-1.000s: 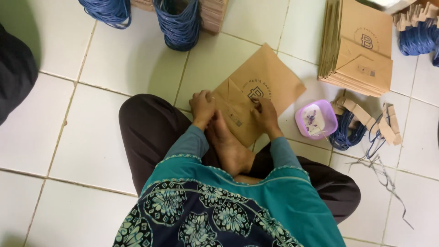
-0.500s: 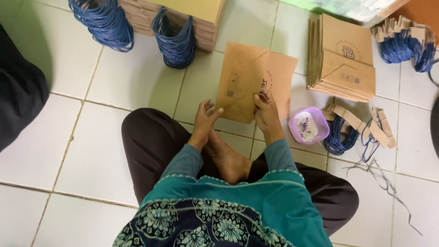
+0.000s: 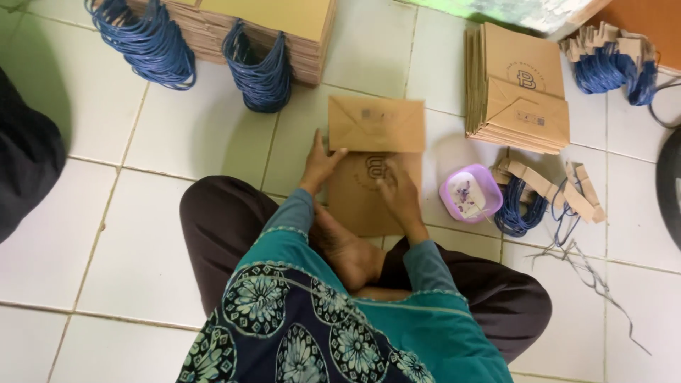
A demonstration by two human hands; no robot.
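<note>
A flat brown paper bag (image 3: 374, 174) is seen lying on the white tiled floor (image 3: 177, 149) directly at twelve o'clock from the seated person's crossed legs, its long axis running from six to twelve o'clock, with the bottom flap folded over at the far end. The left hand (image 3: 320, 164) is laid at the bag's nine o'clock edge, fingers spread and pressed flat near the fold line, nothing being gripped. The right hand (image 3: 399, 196) is rested palm-down on the bag's lower half, toward four o'clock from the fold, fingers loosely extended and closed on nothing. The fold is thus lain closer to the left hand, while the bag's body is pinned by the right. A small purple tub (image 3: 470, 195) is placed just beside the bag at three o'clock, with blue cord handles (image 3: 521, 209) and card strips (image 3: 546, 183) beyond it. A stack of finished bags (image 3: 521, 89) is set at one o'clock, well apart, and bundles of blue cord (image 3: 259, 71) are hung over a pile of flat bags (image 3: 284, 28) at eleven o'clock.
</note>
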